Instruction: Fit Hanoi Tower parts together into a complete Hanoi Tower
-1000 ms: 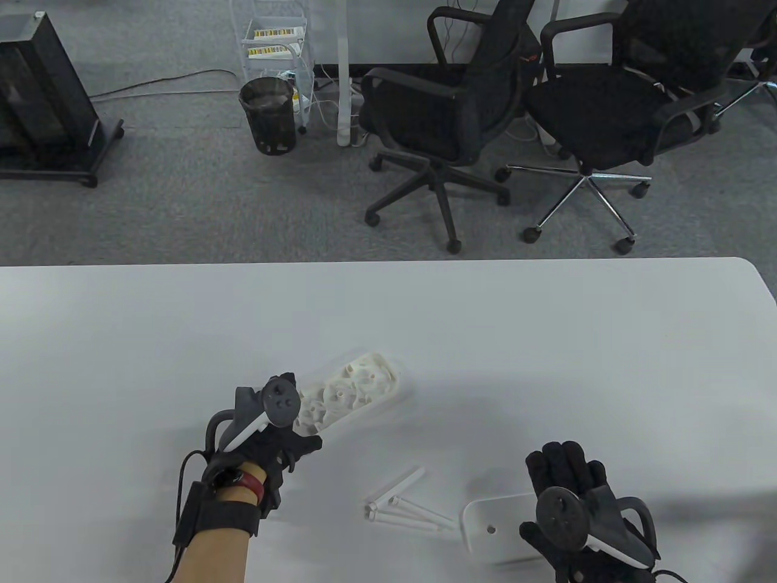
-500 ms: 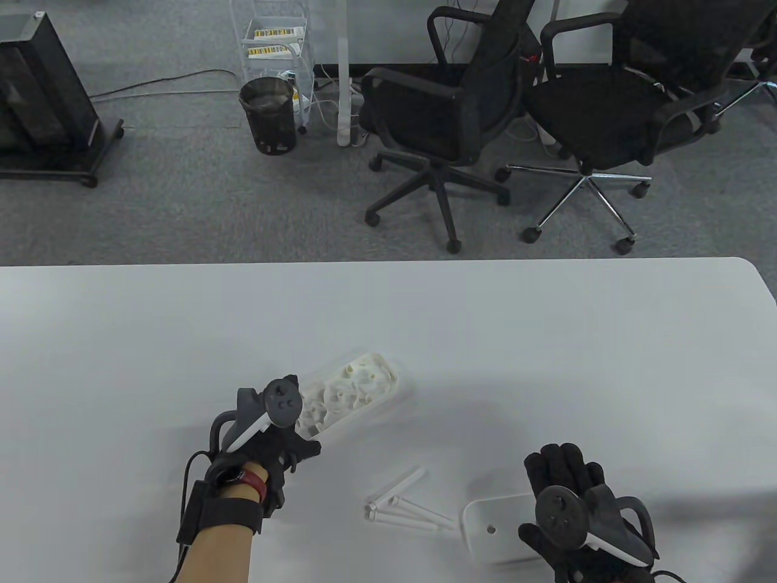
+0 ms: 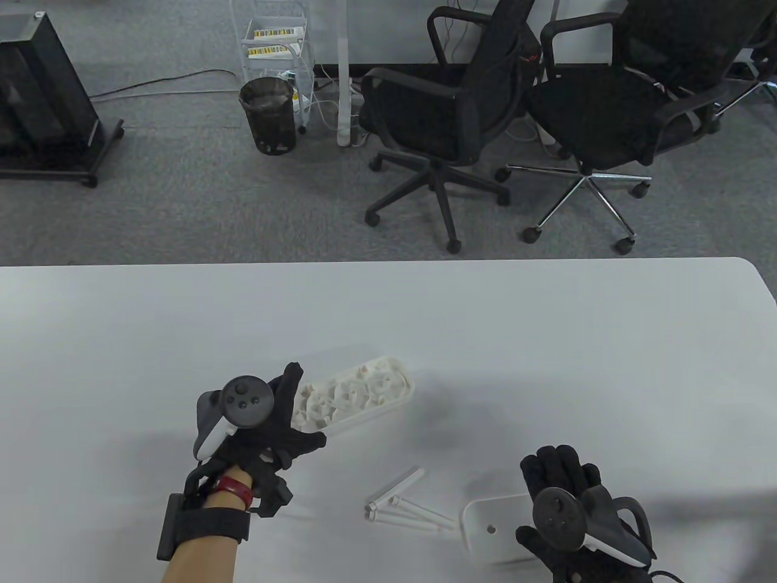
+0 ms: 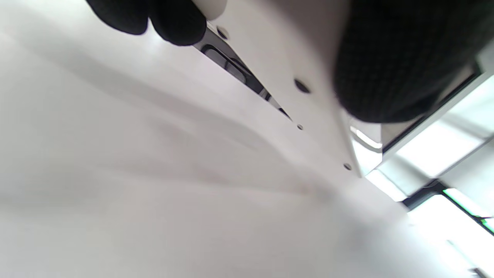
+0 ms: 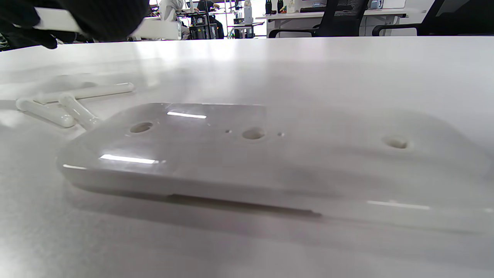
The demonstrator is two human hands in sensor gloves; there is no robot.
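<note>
Left hand (image 3: 267, 425): fingers grip ribbed tray (image 3: 358, 392), raised off table (image 3: 546, 364).
Right hand (image 3: 561, 516): over plate (image 3: 491, 528); finger state indeterminate.
Pegs (image 3: 400, 504): three, beside plate.

A flat white plastic piece (image 4: 278, 58) slants down from the top of the picture toward the right, with a few small round holes along it. Black gloved fingers (image 4: 173, 21) hold its top end, and a big dark gloved part of the hand (image 4: 397, 58) covers its right side. Under it lies the pale tabletop (image 4: 154, 193), with soft gray shadows running across it, and bright blurry shapes show at the far right.
</note>
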